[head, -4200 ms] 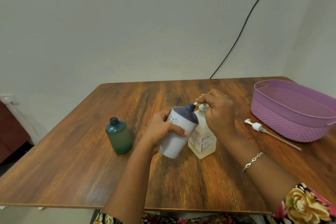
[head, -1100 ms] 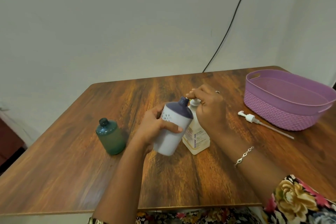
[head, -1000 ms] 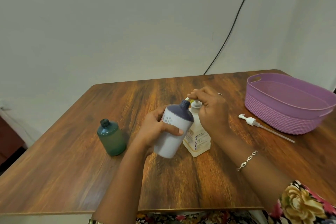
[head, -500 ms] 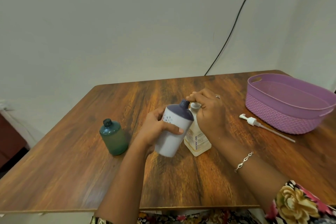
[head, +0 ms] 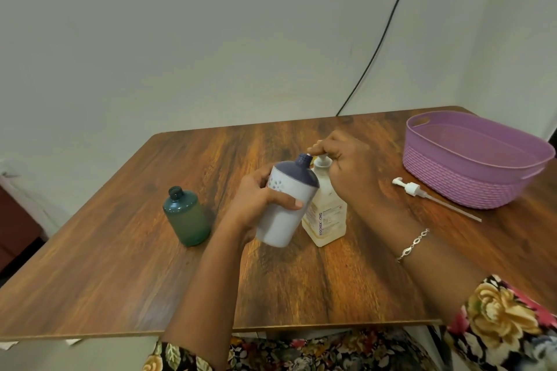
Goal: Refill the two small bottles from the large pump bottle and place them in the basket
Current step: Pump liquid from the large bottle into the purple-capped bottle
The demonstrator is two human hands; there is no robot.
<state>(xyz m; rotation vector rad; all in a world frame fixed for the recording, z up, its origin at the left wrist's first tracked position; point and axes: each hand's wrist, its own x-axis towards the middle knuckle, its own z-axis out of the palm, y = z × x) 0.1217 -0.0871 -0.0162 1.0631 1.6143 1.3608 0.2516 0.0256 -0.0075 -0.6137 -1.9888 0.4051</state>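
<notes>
Looks like a plain room in somebody's home to me, not a lab or a shop. Wood-look table [head: 301, 280] shoved into a corner of bare off-white walls [head: 211, 39], with a loose black cable [head: 383, 37] running down the wall beyond the fingers [head: 320, 149] of the right hand [head: 352, 172]. Off to their right sits a purple plastic basket [head: 470, 190], the household kind. Right under them is a pump bottle [head: 327, 220] of wash stuff, and just left a white bottle [head: 283, 220] with a little flower print. The floral sleeve [head: 506, 319] says everyday clothes.
</notes>
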